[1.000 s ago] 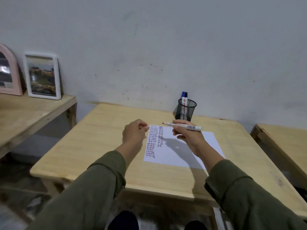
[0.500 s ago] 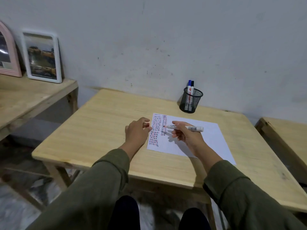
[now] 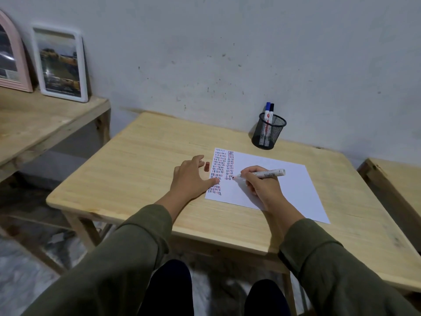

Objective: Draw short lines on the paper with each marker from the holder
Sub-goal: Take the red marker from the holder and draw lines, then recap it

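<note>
- left hand (image 3: 190, 179) unclenched, now flat, thumb on paper (image 3: 268, 179) edge
- red cap (image 3: 206, 166) now lying on surface (image 3: 141, 169)
- marker (image 3: 262, 174) tip lowered to paper

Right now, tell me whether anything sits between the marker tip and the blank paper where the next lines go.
Nothing visible does. The marker in the right hand has its tip at the paper; the left hand and red cap lie off to the side.

White picture frame (image 3: 60, 65), pink arched frame (image 3: 12, 58), side shelf (image 3: 41, 124)
</note>
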### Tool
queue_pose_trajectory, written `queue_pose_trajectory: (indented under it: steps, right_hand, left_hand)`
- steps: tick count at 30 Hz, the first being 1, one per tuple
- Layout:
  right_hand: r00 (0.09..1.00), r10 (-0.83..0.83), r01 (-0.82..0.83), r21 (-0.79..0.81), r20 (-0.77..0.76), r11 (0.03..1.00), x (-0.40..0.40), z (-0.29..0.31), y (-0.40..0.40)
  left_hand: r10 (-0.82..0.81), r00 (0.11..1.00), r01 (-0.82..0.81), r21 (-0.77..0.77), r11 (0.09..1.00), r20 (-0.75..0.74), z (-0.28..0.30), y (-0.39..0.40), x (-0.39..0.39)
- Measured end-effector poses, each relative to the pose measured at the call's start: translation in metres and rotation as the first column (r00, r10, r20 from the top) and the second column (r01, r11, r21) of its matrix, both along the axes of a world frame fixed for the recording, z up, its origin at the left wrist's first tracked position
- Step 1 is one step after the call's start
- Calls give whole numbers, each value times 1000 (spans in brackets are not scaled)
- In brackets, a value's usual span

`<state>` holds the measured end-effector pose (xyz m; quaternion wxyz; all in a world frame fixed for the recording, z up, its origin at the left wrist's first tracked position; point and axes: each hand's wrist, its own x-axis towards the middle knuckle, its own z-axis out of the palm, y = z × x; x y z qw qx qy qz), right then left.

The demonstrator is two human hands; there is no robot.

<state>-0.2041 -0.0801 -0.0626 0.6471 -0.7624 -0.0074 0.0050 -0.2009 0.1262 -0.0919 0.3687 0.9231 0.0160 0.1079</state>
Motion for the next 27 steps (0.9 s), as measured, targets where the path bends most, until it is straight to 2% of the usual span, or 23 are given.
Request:
queue_pose_trajectory:
  steps: [11,27]
  right_hand:
    - [999,12,-11,-16,41,1000,-2,-1,-1]
    - [999,47,-47,19,-7,999,-6,5,1]
  left_hand:
    - [2,1000,-2,-11,1000,5,-1,0,0]
    - [5,1000,-5,-19,1000,4,1,-1,0]
